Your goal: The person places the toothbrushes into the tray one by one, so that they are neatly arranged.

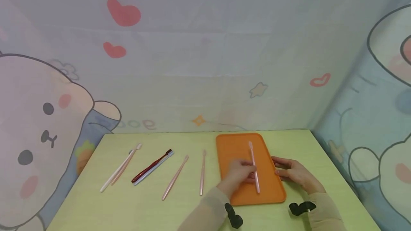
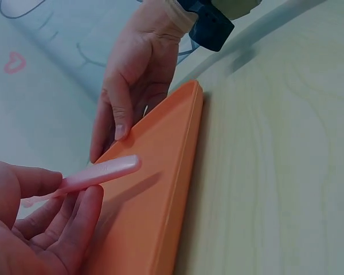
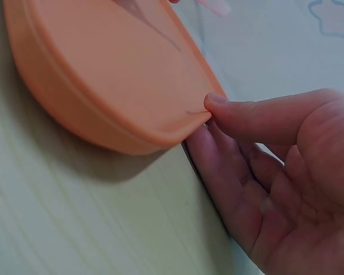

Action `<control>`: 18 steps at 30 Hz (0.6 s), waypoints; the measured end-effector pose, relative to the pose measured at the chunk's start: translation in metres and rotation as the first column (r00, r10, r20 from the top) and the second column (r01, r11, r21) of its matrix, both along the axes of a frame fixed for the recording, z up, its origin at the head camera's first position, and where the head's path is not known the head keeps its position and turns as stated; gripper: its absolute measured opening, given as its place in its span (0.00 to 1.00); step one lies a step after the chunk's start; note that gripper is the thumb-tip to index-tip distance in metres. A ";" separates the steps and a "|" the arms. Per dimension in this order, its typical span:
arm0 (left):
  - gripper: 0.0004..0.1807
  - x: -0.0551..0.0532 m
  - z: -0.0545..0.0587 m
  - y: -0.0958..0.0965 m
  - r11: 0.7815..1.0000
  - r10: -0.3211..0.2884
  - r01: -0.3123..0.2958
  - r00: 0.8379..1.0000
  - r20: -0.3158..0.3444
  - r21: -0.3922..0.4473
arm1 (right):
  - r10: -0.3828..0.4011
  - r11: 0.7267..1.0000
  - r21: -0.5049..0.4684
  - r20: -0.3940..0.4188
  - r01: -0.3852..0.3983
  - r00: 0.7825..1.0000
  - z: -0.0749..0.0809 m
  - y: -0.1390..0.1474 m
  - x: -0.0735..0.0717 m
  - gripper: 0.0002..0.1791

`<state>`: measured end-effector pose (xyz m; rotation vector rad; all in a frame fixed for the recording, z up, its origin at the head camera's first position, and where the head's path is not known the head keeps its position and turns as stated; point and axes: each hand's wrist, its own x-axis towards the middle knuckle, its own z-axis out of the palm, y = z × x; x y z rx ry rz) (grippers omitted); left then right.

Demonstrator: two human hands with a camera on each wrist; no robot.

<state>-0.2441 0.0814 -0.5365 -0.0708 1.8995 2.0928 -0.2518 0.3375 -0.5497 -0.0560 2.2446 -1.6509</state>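
Observation:
A pink toothbrush (image 1: pixel 253 156) is pinched between the thumb and fingers of my left hand (image 1: pixel 239 172), above the orange tray (image 1: pixel 232 149). In the left wrist view the toothbrush handle (image 2: pixel 112 169) tilts over the tray and casts a shadow on it. My right hand (image 1: pixel 295 172) grips the tray's right side. The right wrist view has that thumb on the rim (image 3: pixel 160 137) and the other fingers outside and under the edge.
Left of the tray lie two separate pink toothbrushes (image 1: pixel 174 179). Farther left, a dark red toothbrush (image 1: pixel 149 168) lies against a pale blue one (image 1: pixel 155 168), then a white toothbrush (image 1: pixel 113 174) beside a pink one (image 1: pixel 124 168). A patterned cloth (image 1: pixel 205 63) hangs behind the table (image 1: pixel 135 209).

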 end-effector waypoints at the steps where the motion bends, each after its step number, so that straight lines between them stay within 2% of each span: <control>1: 0.08 0.001 0.000 0.003 1.000 0.004 -0.004 1.000 0.002 -0.008 | 0.000 1.000 -0.001 0.002 0.000 1.000 0.000 0.000 0.000 0.40; 6: 0.08 0.002 0.000 0.013 0.999 0.016 -0.016 1.000 0.001 -0.036 | -0.003 1.000 -0.013 0.002 0.003 1.000 0.000 0.000 0.001 0.40; 13: 0.05 0.005 0.006 0.025 0.985 0.026 -0.037 0.998 -0.064 -0.166 | -0.016 1.000 -0.020 -0.018 0.015 1.000 -0.003 0.001 0.004 0.40; 18: 0.05 0.003 0.005 0.030 0.985 0.049 -0.056 0.998 -0.047 -0.162 | -0.001 0.998 -0.055 -0.028 0.000 1.000 -0.002 0.001 0.003 0.40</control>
